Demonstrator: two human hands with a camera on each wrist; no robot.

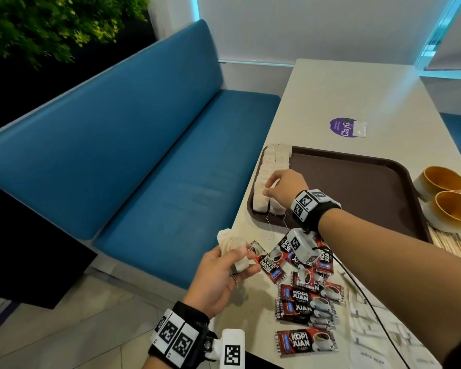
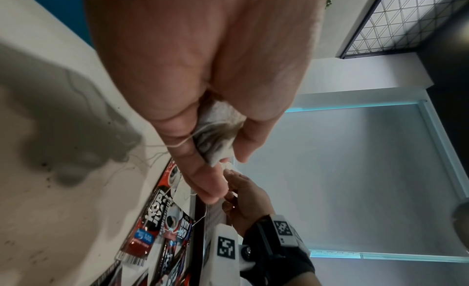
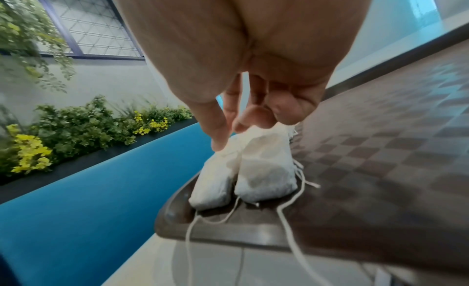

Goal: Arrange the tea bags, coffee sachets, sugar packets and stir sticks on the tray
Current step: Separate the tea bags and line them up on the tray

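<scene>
A: We start at the right hand (image 1: pixel 282 191). Its thumb and fingertips (image 3: pixel 220 141) pinch the top of a tea bag at the near end of the rows on the tray (image 1: pixel 357 182).

B: And the left hand (image 1: pixel 224 272) is curled round a small bunch of tea bags (image 1: pixel 232 249), held just off the table's near-left edge. We cannot count that bunch; in the left wrist view only crumpled white paper and a loose string show between thumb and fingers.

A: On the tray we see two rows of tea bags (image 1: pixel 270 169) running along its left rim, standing on edge and leaning on one another. The right wrist view shows the two nearest bags (image 3: pixel 243 176) plainly, side by side and touching, their strings trailing over the tray's near rim onto the table (image 1: pixel 330 89).

B: How many in each row? We cannot tell; they blur together farther back.

A: The coffee sachets (image 1: pixel 304 299) lie loose on the table, near the tray's front edge. We count roughly ten red-and-black ones, several overlapping, so the figure is not firm.

B: To the right we count two orange-lined cups (image 1: pixel 447 198), touching, just beside the tray. Below them lies a spread of pale stir sticks (image 1: pixel 453 246), too many and too fine to count.

A: The white sugar packets (image 1: pixel 370 328) lie at the table's near-right corner, overlapping; we cannot count those either.
</scene>
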